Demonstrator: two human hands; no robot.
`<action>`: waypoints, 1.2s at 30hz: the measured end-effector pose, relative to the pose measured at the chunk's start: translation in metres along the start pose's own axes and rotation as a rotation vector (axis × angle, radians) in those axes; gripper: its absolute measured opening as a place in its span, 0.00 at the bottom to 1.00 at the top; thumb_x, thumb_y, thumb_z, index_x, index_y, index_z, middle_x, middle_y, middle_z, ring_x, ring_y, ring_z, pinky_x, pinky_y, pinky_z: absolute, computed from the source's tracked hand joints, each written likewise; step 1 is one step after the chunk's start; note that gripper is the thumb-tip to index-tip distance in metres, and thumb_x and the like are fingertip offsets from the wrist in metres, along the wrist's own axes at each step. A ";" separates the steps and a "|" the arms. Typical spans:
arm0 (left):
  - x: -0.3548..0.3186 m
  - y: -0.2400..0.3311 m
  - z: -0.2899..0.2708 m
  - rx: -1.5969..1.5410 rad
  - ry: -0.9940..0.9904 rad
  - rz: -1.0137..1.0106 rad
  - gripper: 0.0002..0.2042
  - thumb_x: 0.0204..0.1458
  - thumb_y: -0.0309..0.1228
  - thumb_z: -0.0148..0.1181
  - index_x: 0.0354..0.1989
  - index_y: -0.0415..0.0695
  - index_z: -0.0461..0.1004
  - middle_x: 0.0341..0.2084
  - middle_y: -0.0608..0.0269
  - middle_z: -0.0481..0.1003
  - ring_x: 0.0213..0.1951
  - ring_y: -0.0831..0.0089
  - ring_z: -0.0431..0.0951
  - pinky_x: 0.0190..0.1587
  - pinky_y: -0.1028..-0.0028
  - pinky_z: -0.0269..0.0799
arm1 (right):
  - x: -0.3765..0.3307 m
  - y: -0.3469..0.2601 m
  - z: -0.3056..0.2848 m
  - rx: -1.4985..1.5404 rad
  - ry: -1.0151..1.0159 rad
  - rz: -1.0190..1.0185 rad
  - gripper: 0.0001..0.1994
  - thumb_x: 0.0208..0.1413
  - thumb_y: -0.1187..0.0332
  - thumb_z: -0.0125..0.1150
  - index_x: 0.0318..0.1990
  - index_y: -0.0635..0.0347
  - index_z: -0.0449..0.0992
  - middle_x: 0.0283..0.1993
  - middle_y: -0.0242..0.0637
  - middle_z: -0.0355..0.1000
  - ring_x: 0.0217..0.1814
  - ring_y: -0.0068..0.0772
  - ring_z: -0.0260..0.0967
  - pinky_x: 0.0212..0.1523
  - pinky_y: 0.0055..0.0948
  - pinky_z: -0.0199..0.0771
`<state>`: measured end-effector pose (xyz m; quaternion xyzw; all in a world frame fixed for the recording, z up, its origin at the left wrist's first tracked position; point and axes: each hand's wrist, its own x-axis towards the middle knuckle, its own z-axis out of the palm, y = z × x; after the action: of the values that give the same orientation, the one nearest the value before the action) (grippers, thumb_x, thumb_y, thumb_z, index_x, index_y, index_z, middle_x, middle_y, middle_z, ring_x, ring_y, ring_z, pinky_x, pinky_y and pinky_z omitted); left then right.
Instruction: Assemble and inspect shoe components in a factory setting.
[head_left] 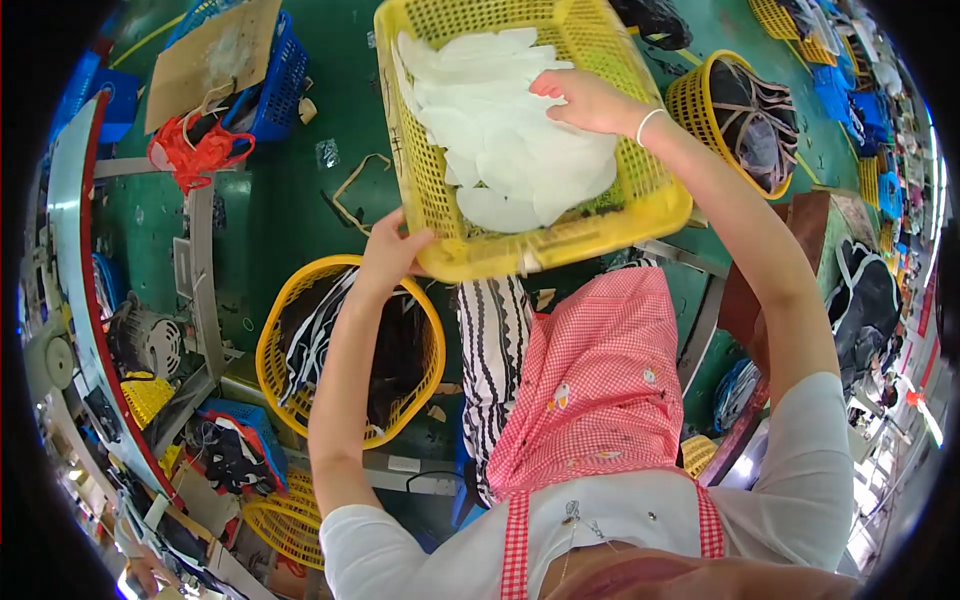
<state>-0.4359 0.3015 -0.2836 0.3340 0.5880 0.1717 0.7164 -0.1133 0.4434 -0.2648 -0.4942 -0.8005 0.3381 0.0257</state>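
Observation:
A shallow yellow plastic basket (pixel 560 255) is tilted in front of me. In it lies a loose heap of thin white, rounded cut pieces (pixel 500 130). My left hand (pixel 392 250) grips the basket's near left corner, with the thumb on the rim and the other fingers mostly hidden beneath. Over the right part of the heap is my right hand (pixel 590 100), its fingers loosely bent and the thumb apart. Nothing shows between those fingers, and I cannot tell whether the fingertips touch the pieces.
Below my left forearm stands a round yellow basket (pixel 436 345) of dark and striped cloth. Another yellow basket (pixel 690 105) with dark material stands to the right. At the upper left are a blue crate (pixel 285 85), cardboard (pixel 205 70) and a red bag (pixel 190 150). Metal table legs (pixel 205 270) flank me.

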 end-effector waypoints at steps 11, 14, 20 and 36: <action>-0.097 -0.029 -0.013 0.133 -0.027 0.053 0.21 0.51 0.21 0.56 0.55 0.39 0.68 0.37 0.63 0.79 0.32 0.81 0.79 0.27 0.82 0.75 | -0.045 -0.003 0.073 -0.052 -0.262 0.242 0.24 0.47 0.60 0.65 0.49 0.63 0.70 0.46 0.46 0.73 0.50 0.44 0.71 0.51 0.37 0.70; -0.096 -0.039 -0.013 0.102 0.001 0.010 0.19 0.51 0.21 0.56 0.54 0.40 0.70 0.35 0.64 0.79 0.30 0.81 0.79 0.27 0.82 0.75 | -0.053 -0.011 0.086 0.109 -0.414 0.377 0.27 0.44 0.55 0.66 0.49 0.65 0.71 0.47 0.49 0.72 0.53 0.48 0.68 0.54 0.39 0.68; -0.102 -0.028 -0.006 0.178 0.030 0.031 0.19 0.51 0.21 0.57 0.53 0.38 0.70 0.35 0.63 0.79 0.32 0.79 0.80 0.29 0.80 0.76 | -0.052 0.008 0.114 -0.242 -0.144 0.179 0.31 0.46 0.48 0.67 0.53 0.59 0.70 0.52 0.45 0.69 0.56 0.46 0.65 0.59 0.37 0.65; -0.090 -0.049 0.022 -0.186 0.097 0.173 0.34 0.49 0.16 0.49 0.68 0.37 0.51 0.57 0.56 0.66 0.56 0.71 0.68 0.59 0.74 0.63 | -0.044 -0.009 0.085 -0.031 -0.308 0.268 0.21 0.44 0.53 0.68 0.39 0.58 0.74 0.41 0.41 0.75 0.45 0.44 0.72 0.43 0.39 0.71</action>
<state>-0.4445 0.2032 -0.2498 0.3070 0.5726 0.3026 0.6973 -0.1299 0.3613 -0.3124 -0.5390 -0.7272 0.3976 -0.1502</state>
